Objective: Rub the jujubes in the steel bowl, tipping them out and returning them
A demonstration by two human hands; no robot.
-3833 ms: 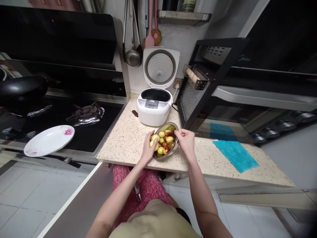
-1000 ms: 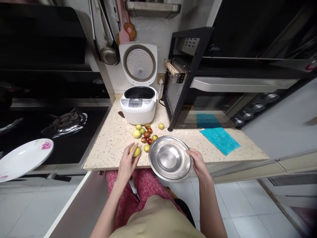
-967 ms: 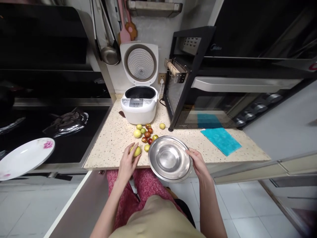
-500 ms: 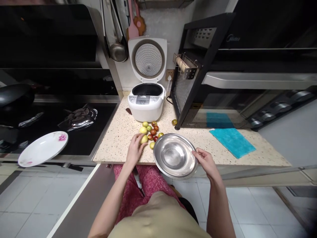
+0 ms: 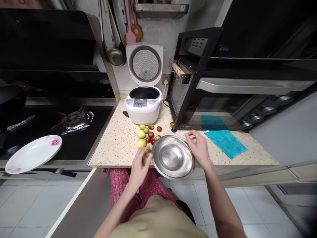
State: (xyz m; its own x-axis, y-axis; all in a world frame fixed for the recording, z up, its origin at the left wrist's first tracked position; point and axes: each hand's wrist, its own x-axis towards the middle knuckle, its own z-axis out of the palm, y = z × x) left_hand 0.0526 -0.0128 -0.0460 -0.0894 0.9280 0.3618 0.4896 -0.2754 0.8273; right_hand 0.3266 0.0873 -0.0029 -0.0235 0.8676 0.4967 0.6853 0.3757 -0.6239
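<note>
A shallow stainless steel bowl [image 5: 171, 158] sits at the counter's front edge, partly overhanging it, with nothing inside. My left hand [image 5: 140, 165] is at its left rim, fingers curved and apart; whether the thumb touches the rim I cannot tell. Beside the upper right rim is my right hand [image 5: 198, 147], its fingers loosely bent and off the bowl. Just left of the bowl lies a loose group of jujubes, some yellow-green [image 5: 141, 143], others red-brown [image 5: 151, 134]. One yellow-green jujube [image 5: 150, 147] lies close to my left fingertips.
Behind the fruit stands a white rice cooker [image 5: 143, 110] with its lid up. A black rack with an oven [image 5: 218, 102] is on the right, a turquoise cloth [image 5: 228, 142] before it. On the left, a white oval plate [image 5: 34, 153] overhangs the front of the gas stove [image 5: 76, 120].
My right hand has let go of the bowl's rim and shifted up. My left hand has moved from a yellow-green jujube to the bowl's left side. A red-brown jujube sits apart near the cooker.
</note>
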